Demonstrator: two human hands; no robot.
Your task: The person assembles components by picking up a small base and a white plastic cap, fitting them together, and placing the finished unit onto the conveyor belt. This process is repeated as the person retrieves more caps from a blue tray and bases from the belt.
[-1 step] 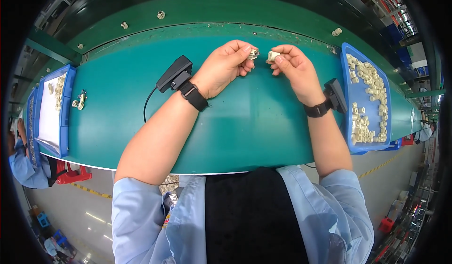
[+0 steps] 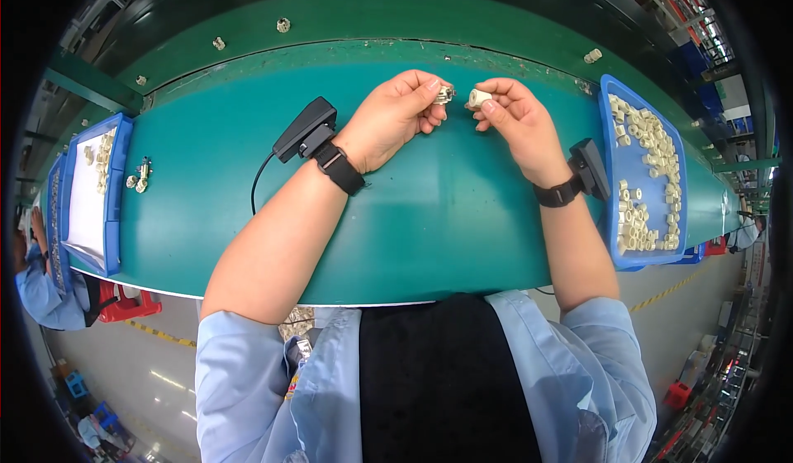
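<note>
Over the far middle of the green table, my left hand (image 2: 402,112) pinches a small metal-and-cream fitting (image 2: 445,95) between thumb and fingers. Facing it across a narrow gap, a cream cylindrical plastic sleeve (image 2: 477,98) with a hole in its end sits in the closed fingertips of my right hand (image 2: 518,124). The two parts are apart. Each wrist wears a black strap with a dark box on it. The fingers hide part of both pieces.
At the right stands a blue tray (image 2: 613,215) of cream sleeves. A blue tray (image 2: 113,227) at the left holds similar parts on white lining; several loose fittings (image 2: 142,177) lie beside it. Single parts rest on the far green ledge (image 2: 372,17). A co-worker's blue sleeve (image 2: 49,294) shows far left.
</note>
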